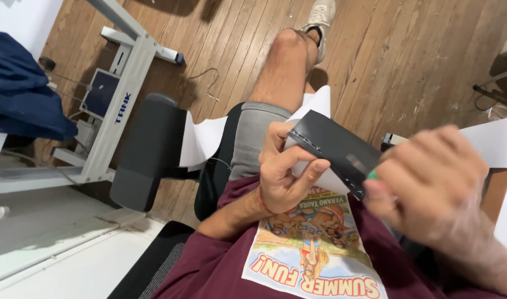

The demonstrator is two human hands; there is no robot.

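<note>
Black card (335, 147) slants up-left to down-right, left hand (284, 174) fingers (306, 169) clamped on it.

Soft even daylight, mild shadows on the wooden floor (408, 50); right hand (430, 185) motion-blurred.

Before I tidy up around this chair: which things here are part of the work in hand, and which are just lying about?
In hand:
- dark card with stitching, pinched by left hand
- white paper behind it
- green-tipped tool at right hand

Lying about:
- blue cloth
- grey metal frame
- loose white sheet
</note>
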